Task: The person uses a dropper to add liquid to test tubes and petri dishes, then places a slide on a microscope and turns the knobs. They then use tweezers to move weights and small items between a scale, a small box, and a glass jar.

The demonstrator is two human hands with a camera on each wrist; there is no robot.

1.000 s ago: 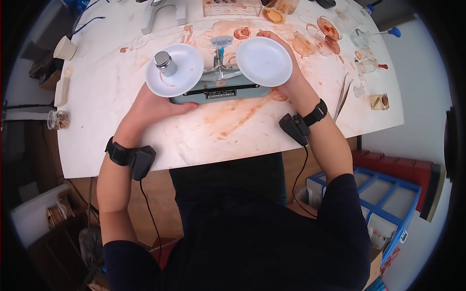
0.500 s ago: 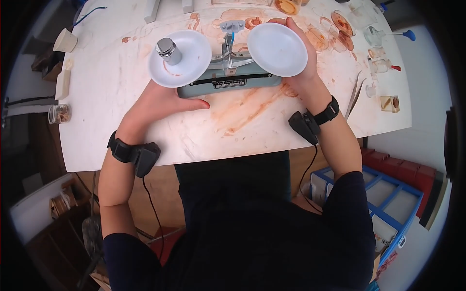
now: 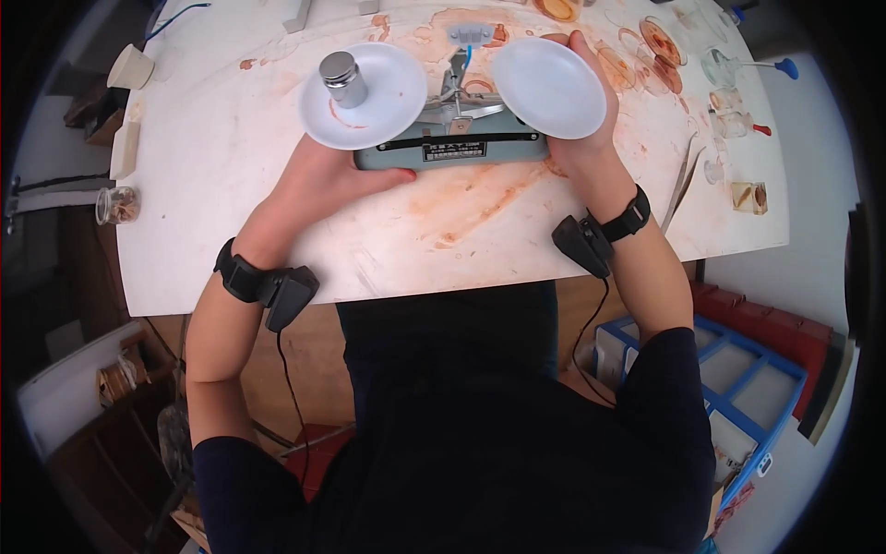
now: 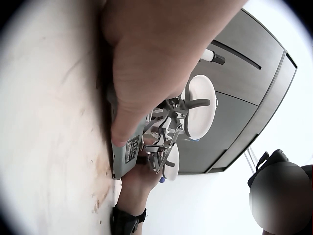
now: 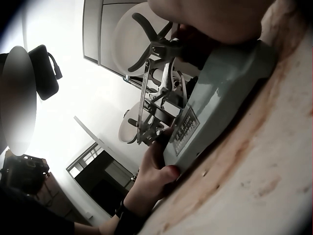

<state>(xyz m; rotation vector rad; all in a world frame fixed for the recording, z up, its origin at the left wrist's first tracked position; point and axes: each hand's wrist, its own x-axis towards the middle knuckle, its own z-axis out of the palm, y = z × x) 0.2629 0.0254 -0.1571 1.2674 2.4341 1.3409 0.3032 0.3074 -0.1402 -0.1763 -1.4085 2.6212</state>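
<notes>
Both hands hold a pale green two-pan balance point(image 3: 503, 146) on the white table, one at each end of its base. The left hand point(image 3: 309, 185) grips the left end, its thumb along the front face and its fingers hidden under the left pan point(image 3: 399, 103). A shiny metal weight point(image 3: 342, 81) stands upright on that pan. At the opposite end, the right hand point(image 3: 588, 157) holds the base from the side, with fingertips showing behind the bare right pan point(image 3: 551, 88). In the right wrist view, the left thumb point(image 5: 169, 174) presses the base by its label.
Tweezers point(image 3: 683, 183) lie right of the right wrist, near a small glass block point(image 3: 749, 197). Stained petri dishes point(image 3: 661, 44) and glassware stand at the back right. A paper cup point(image 3: 131, 67) and glass jar point(image 3: 117, 205) line the left edge. Reddish stains mark the tabletop.
The head view has shifted, and the balance with both hands on it appears higher and further right. Against the table stains it has moved slightly away from the body. The weight stays on the left pan.
</notes>
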